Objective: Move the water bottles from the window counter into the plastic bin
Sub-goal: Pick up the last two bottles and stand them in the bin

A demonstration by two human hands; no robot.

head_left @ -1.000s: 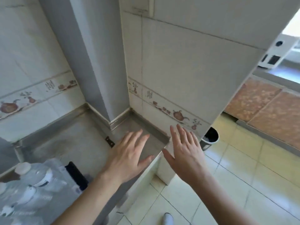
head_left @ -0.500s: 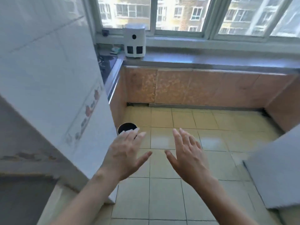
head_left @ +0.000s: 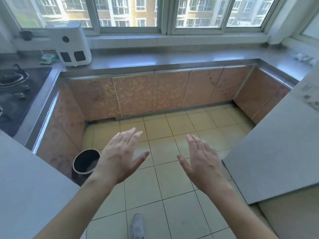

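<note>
- Our left hand [head_left: 119, 157] is out in front of us, flat and wide, holding nothing.
- Our right hand [head_left: 202, 161] is the same, fingers straight, holding nothing.
- Both hands hang over the yellow floor [head_left: 172, 178], well apart from the window counter [head_left: 172, 58].
- We cannot see any water bottles right now. At the far right end of the counter there are some small pale things [head_left: 303, 58], but they are too blurry to name.
- We cannot see the plastic bin either. The dark round bucket [head_left: 85, 163] by the cupboards is near our left hand, and we cannot tell what it is for.
- A white machine [head_left: 70, 44] stands on the counter at the left, next to the stove [head_left: 15, 90].
- We think full bottles will be heavy and smooth, maybe slippery, and thin plastic can squish. So it seems best to wrap our fingers round the middle, or pinch the neck under the cap.
- We should look for the bottles first.
</note>
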